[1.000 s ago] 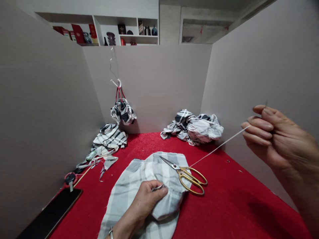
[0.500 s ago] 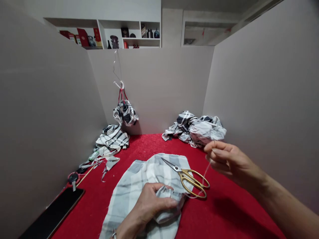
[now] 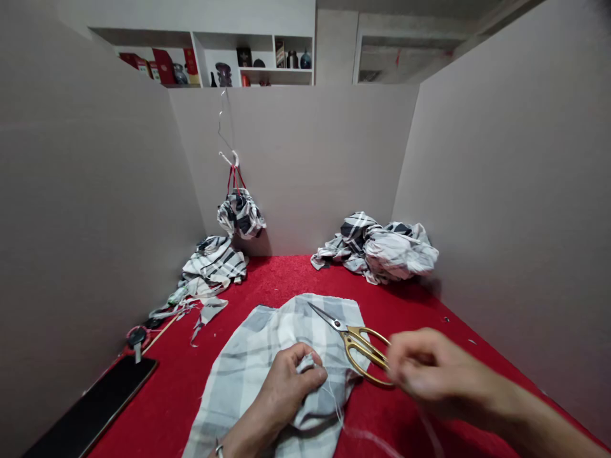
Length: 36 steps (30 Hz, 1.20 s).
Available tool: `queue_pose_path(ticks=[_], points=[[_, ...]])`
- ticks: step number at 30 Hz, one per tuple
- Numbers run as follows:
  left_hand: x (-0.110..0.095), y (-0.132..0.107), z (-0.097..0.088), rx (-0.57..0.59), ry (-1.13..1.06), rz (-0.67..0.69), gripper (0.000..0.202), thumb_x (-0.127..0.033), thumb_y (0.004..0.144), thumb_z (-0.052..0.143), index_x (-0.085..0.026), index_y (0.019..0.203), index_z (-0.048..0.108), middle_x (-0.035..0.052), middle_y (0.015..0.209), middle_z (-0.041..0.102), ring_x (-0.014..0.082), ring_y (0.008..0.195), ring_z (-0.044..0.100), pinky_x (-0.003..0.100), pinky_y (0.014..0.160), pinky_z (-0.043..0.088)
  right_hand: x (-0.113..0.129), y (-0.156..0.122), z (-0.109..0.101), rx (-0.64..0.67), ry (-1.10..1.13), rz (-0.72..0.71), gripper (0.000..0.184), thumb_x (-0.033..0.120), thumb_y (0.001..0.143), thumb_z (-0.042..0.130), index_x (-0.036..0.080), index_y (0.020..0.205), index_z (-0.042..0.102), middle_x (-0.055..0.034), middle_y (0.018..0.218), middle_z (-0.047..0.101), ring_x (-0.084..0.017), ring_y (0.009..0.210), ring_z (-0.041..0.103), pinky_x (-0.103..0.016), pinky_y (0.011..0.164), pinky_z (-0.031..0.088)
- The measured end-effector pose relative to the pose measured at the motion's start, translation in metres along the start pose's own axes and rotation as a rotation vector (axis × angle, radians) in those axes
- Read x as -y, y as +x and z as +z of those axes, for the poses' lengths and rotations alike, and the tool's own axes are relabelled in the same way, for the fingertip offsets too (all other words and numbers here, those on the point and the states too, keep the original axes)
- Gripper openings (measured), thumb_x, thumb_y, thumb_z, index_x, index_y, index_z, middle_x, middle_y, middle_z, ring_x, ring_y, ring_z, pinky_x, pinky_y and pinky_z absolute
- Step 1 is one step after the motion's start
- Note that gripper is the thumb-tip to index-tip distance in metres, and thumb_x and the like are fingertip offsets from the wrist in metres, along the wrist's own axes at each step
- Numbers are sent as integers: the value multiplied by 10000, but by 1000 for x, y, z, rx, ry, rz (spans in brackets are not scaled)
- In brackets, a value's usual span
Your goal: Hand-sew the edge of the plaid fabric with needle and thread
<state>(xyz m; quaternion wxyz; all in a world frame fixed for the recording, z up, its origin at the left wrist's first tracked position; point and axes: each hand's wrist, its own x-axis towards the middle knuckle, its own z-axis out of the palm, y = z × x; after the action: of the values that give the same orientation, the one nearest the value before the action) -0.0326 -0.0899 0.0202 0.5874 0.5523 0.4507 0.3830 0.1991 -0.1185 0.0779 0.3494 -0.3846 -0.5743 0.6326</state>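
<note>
A grey-and-white checked cloth (image 3: 248,362) lies on the red table (image 3: 420,318) in front of me. My left hand (image 3: 281,394) pinches a gathered fold of that cloth, fingers closed on it. A thin white thread (image 3: 334,404) runs from the fold down towards the near edge. My right hand (image 3: 429,372) is low over the table just right of the cloth, blurred by motion, fingers curled together as if pinching; what it holds is too small to make out. Gold-handled scissors (image 3: 356,340) lie on the cloth's right edge, partly behind my right hand.
Grey partition walls (image 3: 95,210) box in the table on three sides. A checked cloth bundle (image 3: 238,216) hangs from a hook at the back. Crumpled checked fabric lies at the back right (image 3: 382,248) and back left (image 3: 210,267). A dark phone (image 3: 95,407) lies near left.
My right hand came down from high on the right, thread pulled taut, to just beside the cloth; the thread now hangs slack. My left hand stayed on the fold.
</note>
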Motion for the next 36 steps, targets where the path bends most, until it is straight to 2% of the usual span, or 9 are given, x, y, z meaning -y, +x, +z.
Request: queue_pose_path(ticks=[3, 6, 8, 10, 13, 20, 26, 36], points=[[-2, -1, 0, 20, -21, -26, 221, -246, 631, 659, -123, 801, 589, -40, 589, 498, 78, 518, 366, 197, 499, 266, -31, 31, 8, -107, -57, 47, 316, 382, 643, 689, 140, 826, 598, 101, 437, 357, -49, 385, 236, -192, 384, 136], [-5, -3, 0, 42, -20, -36, 231, -287, 625, 674, -111, 759, 607, -30, 565, 506, 81, 507, 368, 203, 495, 268, -55, 49, 12, -75, -96, 57, 352, 280, 619, 696, 131, 926, 610, 120, 425, 307, -59, 395, 231, -202, 402, 142], [-7, -4, 0, 39, -14, -33, 228, -297, 622, 675, -114, 741, 609, -32, 548, 504, 83, 498, 366, 205, 489, 266, -61, 54, 15, -39, -127, 53, 274, 242, 620, 687, 126, 864, 641, 101, 447, 345, -66, 425, 265, -203, 427, 173], [-8, -4, -1, 24, 3, -24, 215, -294, 620, 672, -118, 726, 608, -37, 534, 492, 85, 498, 362, 206, 485, 262, -61, 54, 18, -31, -156, 33, 154, 261, 647, 654, 120, 710, 645, 67, 483, 404, -80, 468, 313, -208, 458, 212], [-8, -4, -2, 3, 45, -26, 197, -290, 629, 656, -116, 710, 608, -45, 519, 461, 83, 494, 341, 206, 476, 246, -55, 52, 23, -53, -196, -2, 214, 315, 686, 606, 122, 595, 599, 29, 538, 452, -106, 531, 359, -218, 497, 253], [-5, -1, -8, -38, 123, 3, 202, -309, 656, 627, -107, 654, 625, -24, 542, 482, 97, 521, 369, 209, 496, 276, -50, 47, 26, -63, -280, -34, 283, 386, 731, 566, 146, 583, 540, 36, 542, 396, -120, 542, 326, -236, 508, 239], [-4, 1, -15, -91, 88, -2, 262, -364, 638, 661, -106, 668, 631, 1, 588, 524, 120, 566, 416, 217, 527, 315, -59, 46, 19, -66, -326, -50, 298, 402, 747, 543, 158, 578, 514, 45, 539, 358, -119, 540, 293, -242, 506, 219], [-6, 3, -23, -174, 18, 6, 268, -372, 632, 692, -124, 662, 594, -18, 589, 505, 102, 549, 403, 199, 504, 302, -60, 46, 17, -78, -326, -28, 316, 418, 750, 548, 168, 566, 491, 45, 539, 358, -119, 533, 297, -236, 495, 220]])
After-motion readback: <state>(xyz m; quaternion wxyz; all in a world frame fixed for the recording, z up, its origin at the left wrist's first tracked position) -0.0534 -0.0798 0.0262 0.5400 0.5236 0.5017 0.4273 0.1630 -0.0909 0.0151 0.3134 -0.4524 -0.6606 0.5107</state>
